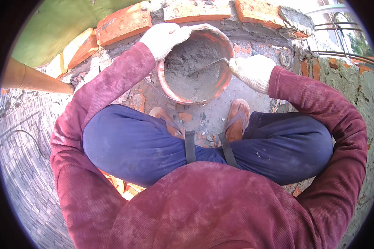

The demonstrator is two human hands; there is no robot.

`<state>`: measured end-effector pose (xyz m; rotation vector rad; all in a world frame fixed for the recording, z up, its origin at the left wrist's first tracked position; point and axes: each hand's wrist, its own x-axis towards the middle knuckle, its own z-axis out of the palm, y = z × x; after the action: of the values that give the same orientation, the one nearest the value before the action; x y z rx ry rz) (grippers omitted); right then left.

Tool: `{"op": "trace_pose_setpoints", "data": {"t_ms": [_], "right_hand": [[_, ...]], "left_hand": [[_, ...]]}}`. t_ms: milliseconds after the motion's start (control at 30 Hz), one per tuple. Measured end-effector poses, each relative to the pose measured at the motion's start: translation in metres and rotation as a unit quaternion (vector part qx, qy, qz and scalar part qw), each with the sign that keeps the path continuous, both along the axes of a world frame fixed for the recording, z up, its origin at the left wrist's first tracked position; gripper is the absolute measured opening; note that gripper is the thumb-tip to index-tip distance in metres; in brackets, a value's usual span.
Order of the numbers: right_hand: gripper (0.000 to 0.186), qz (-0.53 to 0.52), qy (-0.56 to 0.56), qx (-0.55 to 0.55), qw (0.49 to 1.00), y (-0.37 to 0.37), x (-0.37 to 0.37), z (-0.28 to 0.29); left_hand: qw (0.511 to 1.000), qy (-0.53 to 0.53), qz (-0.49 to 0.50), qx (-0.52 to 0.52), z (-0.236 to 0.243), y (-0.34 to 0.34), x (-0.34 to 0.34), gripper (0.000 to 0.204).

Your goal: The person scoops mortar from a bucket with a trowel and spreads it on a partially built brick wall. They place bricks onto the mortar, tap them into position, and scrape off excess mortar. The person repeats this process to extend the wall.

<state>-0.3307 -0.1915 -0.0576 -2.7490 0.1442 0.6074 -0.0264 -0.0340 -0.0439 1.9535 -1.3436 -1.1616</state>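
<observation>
An orange bucket (225, 85) of wet grey mortar (183, 60) stands in front of my feet, its wire handle hanging over the near side. My left hand (163, 40), in a whitish knitted glove, is closed on the bucket's far-left rim. At the right rim, my right hand (254, 73), gloved alike, closes round the handle of a trowel. The thin metal shank of the trowel (212, 64) slants down and left into the bucket. Its blade is mostly sunk in the mortar, so its shape is hidden. The fingertips of my left hand are partly out of sight.
A curved row of orange bricks (124, 24) on mortar runs along the far side. Rough masonry (353, 87) with dark rods (340, 53) rises at right. A tan pole (37, 78) lies at left above a grey patterned surface (31, 153). Brick rubble (185, 116) litters the floor between my sandals.
</observation>
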Motion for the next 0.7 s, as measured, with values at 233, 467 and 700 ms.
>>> {"op": "trace_pose_setpoints", "data": {"t_ms": [233,467,700], "right_hand": [[0.042,-0.260,-0.017,0.198,0.945,0.009,0.039,0.017],[0.030,0.012,0.042,0.029,0.999,-0.008,0.003,0.040],[0.030,-0.168,0.346,0.124,0.915,-0.023,0.005,0.053]], "left_hand": [[0.984,-0.087,-0.043,-0.147,-0.026,-0.009,-0.004,0.046],[0.989,-0.109,-0.072,-0.066,0.002,-0.022,-0.031,0.044],[0.987,-0.132,-0.062,-0.069,0.010,-0.024,-0.057,0.043]]}}
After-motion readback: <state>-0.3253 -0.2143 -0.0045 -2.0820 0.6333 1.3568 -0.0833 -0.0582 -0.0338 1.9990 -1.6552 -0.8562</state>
